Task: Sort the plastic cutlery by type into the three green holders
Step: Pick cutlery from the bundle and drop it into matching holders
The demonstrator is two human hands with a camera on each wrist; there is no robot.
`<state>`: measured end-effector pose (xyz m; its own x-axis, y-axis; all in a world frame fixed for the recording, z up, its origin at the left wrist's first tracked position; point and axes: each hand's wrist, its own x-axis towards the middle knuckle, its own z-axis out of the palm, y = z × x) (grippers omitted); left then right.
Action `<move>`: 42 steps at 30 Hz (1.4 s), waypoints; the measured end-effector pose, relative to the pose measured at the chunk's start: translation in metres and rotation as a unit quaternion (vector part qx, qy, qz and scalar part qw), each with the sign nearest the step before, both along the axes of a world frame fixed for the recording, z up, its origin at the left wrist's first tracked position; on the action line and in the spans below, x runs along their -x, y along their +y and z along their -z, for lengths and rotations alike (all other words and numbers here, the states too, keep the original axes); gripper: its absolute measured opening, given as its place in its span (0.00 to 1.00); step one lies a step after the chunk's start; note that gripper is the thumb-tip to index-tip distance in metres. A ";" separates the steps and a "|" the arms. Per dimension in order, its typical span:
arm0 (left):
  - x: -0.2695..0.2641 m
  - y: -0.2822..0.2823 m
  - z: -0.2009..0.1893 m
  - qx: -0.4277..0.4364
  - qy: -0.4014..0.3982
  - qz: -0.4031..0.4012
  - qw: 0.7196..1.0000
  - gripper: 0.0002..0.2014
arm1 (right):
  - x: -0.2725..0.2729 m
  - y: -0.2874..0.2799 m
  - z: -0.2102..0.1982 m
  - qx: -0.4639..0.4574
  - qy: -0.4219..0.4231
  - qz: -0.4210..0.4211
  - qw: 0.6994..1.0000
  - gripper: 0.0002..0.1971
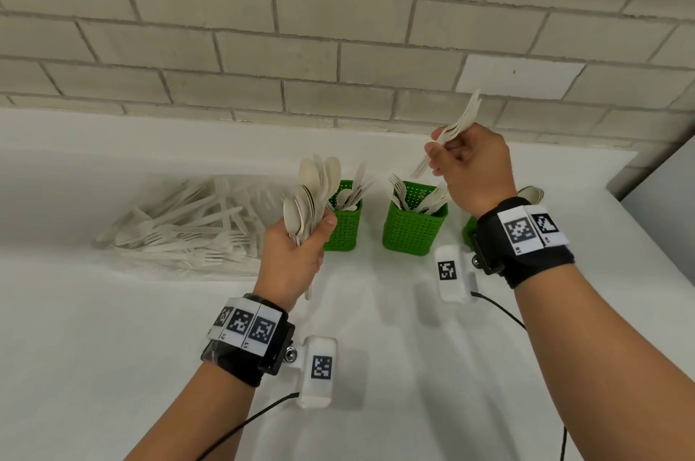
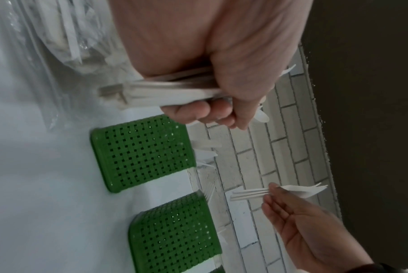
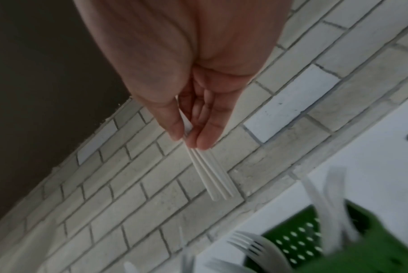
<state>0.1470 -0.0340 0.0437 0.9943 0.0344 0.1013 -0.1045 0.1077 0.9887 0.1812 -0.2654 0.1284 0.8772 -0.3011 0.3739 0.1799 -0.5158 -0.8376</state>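
Cutlery in loose form lay as a pile of forks and knives (image 1: 180,223) inside a clear plastic bag (image 2: 46,46) at the left of the white counter (image 1: 113,347). The left hand (image 1: 297,257) was closed around a bundle of spoons (image 1: 312,193), bowls up, held just in front of the left green holder (image 1: 344,223). That holder contained spoons and stood on the counter beside the middle green holder (image 1: 413,227), which contained forks with tines up. A third green holder (image 1: 469,231) stood to the right, mostly hidden behind the right wrist, with spoon bowls showing above it.

The right hand (image 1: 470,167) was raised above the middle holder and pinched a small stack of forks (image 1: 457,126) between thumb and fingertips; the tines pointed up toward the wall and the handles pointed down. In the right wrist view the stacked handles (image 3: 212,177) projected past the fingertips (image 3: 205,140), aligned side by side.

Both wrists carried black straps with printed marker tags (image 1: 248,325) and a white camera housing (image 1: 319,370) with a black cable. A grey brick wall (image 1: 338,28) backed the counter.
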 end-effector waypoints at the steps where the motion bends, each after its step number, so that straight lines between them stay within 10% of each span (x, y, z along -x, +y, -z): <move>1: 0.000 -0.003 0.000 -0.001 -0.001 0.005 1.000 0.04 | 0.000 -0.004 0.006 0.028 0.019 0.010 0.999 0.05; 8: 0.005 -0.019 0.001 -0.061 -0.014 0.042 0.997 0.04 | 0.008 -0.002 0.036 0.118 0.130 0.088 0.981 0.26; 13: 0.002 -0.028 0.003 -0.118 -0.037 0.030 0.992 0.07 | 0.034 0.049 -0.001 0.109 -0.054 0.000 0.993 0.08; 18: 0.003 -0.029 -0.002 -0.165 -0.082 0.019 0.983 0.18 | 0.054 0.078 -0.011 0.149 0.046 -0.168 0.973 0.10; 28: 0.015 -0.026 -0.011 -0.371 -0.131 -0.078 0.916 0.19 | 0.047 0.075 -0.003 0.117 0.093 -0.121 0.981 0.07; 36: 0.009 -0.021 -0.005 -0.362 -0.125 -0.049 0.923 0.20 | 0.043 0.061 -0.006 0.076 0.091 -0.115 0.986 0.05; 42: 0.006 -0.022 0.005 -0.252 -0.065 0.035 0.965 0.21 | 0.043 0.054 -0.015 -0.117 0.012 -0.091 0.989 0.07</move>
